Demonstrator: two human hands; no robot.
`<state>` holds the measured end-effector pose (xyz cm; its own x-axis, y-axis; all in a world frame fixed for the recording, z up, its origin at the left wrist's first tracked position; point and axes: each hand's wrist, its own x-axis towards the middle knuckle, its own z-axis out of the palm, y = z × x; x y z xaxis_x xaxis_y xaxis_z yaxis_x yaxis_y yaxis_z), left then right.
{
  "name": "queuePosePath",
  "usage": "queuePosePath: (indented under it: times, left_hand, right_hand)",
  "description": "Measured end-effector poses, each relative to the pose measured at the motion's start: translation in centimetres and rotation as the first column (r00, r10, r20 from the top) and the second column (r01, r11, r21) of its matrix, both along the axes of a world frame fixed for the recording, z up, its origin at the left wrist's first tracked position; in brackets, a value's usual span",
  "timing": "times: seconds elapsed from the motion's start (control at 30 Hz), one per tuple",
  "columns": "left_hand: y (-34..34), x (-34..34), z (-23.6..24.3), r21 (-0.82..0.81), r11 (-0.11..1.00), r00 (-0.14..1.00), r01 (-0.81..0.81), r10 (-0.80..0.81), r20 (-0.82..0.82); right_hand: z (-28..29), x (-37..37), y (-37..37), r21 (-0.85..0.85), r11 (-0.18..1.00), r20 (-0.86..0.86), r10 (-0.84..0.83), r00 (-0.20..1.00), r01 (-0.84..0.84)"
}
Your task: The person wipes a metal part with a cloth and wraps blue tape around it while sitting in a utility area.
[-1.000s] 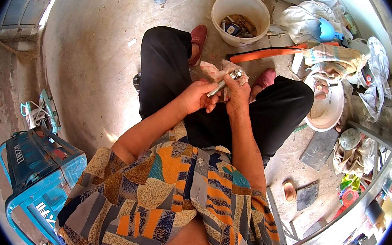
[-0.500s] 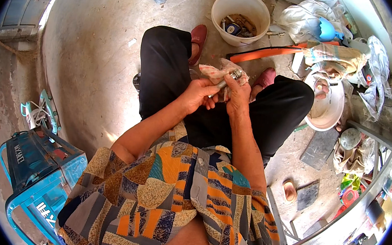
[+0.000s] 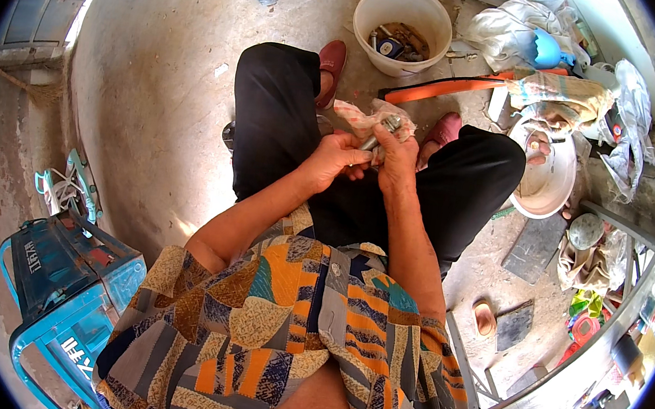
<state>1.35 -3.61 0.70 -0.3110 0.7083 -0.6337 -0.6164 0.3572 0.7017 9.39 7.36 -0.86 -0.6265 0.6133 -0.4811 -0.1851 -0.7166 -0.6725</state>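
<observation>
Between my knees, both hands meet on a silver metal bolt (image 3: pixel 388 125) with a thicker, nut-like far end. My left hand (image 3: pixel 335 159) is closed, thumb and fingers pinching the bolt's near end. My right hand (image 3: pixel 398 158) is wrapped round its upper part, thumb near the thick end. A crumpled whitish plastic bag (image 3: pixel 357 117) with reddish marks is bunched behind and under the bolt, against my right fingers. Some fingertips of both hands are hidden under the bolt and the bag.
Beyond my feet stands a white bucket (image 3: pixel 400 62) holding metal pieces and a tape measure. An orange-and-black long tool (image 3: pixel 443 88) lies beside it. At right are a white basin (image 3: pixel 544 197), sacks and clutter; at lower left, a teal tool case (image 3: pixel 69 273).
My left fingers have shifted slightly along the bolt's near end, and the bolt has turned a little more upright. The bag's folds have moved slightly. My right hand stays nearly in place.
</observation>
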Motion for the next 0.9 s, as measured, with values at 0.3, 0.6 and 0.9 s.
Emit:
queuePosePath:
  times: [0.3,0.6,0.9]
  left_hand:
    - [-0.3,-1.2,0.3,0.032,0.997,0.971,0.069,-0.075,0.227]
    - [-0.1,-0.2,0.0,-0.014,0.999,0.999,-0.042,0.042,0.004]
    - [-0.4,-1.1,0.2,0.004,0.999,0.994,0.047,-0.047,0.102]
  right_hand:
    - [1.8,0.1,0.3,-0.062,0.998,-0.045,-0.009,0.999,0.006]
    - [0.4,0.1,0.4,-0.022,1.0,0.0,0.002,1.0,-0.002]
    - [1.1,0.2,0.3,-0.074,0.997,-0.073,-0.039,0.997,0.034]
